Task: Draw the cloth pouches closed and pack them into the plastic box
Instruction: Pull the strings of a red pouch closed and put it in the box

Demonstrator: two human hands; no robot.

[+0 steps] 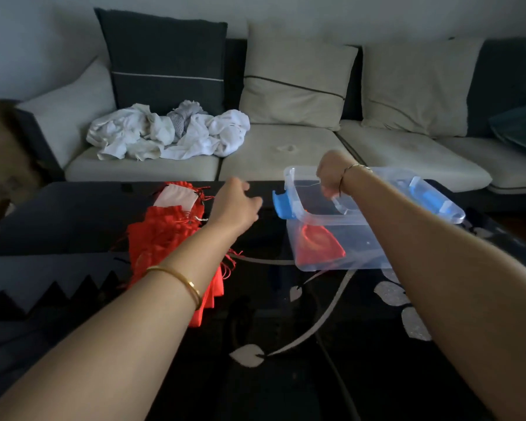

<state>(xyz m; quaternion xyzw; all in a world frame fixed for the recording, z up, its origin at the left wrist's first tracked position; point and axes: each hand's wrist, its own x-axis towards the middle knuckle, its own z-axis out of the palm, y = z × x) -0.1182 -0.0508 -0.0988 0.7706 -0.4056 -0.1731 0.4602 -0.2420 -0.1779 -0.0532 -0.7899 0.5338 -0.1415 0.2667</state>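
While left hand (236, 202) hangs slack over red pouches (161, 232), right hand (330, 174) curls at plastic box (365, 253); grip unclear.

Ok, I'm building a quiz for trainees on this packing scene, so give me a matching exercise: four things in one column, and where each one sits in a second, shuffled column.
Things:
1. white pouch
2. lone red pouch
3. crumpled white clothes
4. blue latch

Places:
A. on the sofa seat
B. inside the plastic box
C. on that box's end, facing the pile
D. on top of the red pouch pile

Pairs: 1-D, 2-B, 3-A, 4-C
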